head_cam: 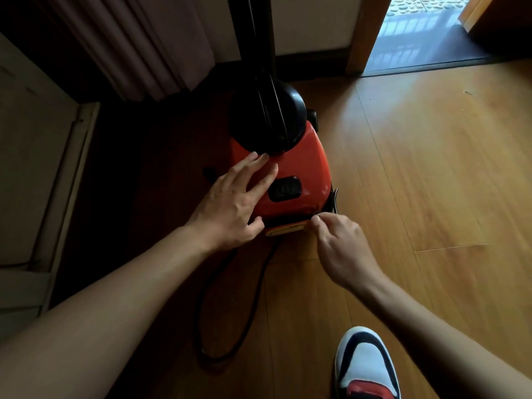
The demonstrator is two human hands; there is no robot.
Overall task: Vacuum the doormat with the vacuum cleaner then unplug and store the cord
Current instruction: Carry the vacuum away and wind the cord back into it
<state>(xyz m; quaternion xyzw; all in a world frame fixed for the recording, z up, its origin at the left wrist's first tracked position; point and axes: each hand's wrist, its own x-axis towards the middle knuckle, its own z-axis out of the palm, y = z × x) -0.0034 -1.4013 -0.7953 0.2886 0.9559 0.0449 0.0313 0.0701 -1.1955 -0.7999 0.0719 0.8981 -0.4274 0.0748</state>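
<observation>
At the centre of the frame, a red vacuum cleaner [305,165] sits on the wooden floor [431,174]. A black dome [267,122] tops its far end, and a black wand [253,38] rises from there to the upper edge of the frame. A black power button [285,189] is set into the red shell nearer the camera.

The left hand [230,203] lies flat on the left side of the shell. Its fingers [260,161] are straight and spread, their tips reaching the base of the dome, and the thumb is tucked against the rear edge; it grips nothing. The right hand [339,246] is at the vacuum's rear right corner. Its fingers [316,218] are curled, with thumb and forefinger pinched together against the edge, just beside a dark flap [334,200] that sticks up there. Whether they hold anything cannot be told.

From under the rear of the vacuum a black cord [262,283] runs toward the bottom of the frame and lies in a long loop on the floor between the two forearms.

At lower right is a white, dark blue and red shoe [365,367]. A curtain [129,38] hangs at upper left, a pale cabinet [34,168] stands at the left edge, and an open doorway [417,33] shows at upper right.
</observation>
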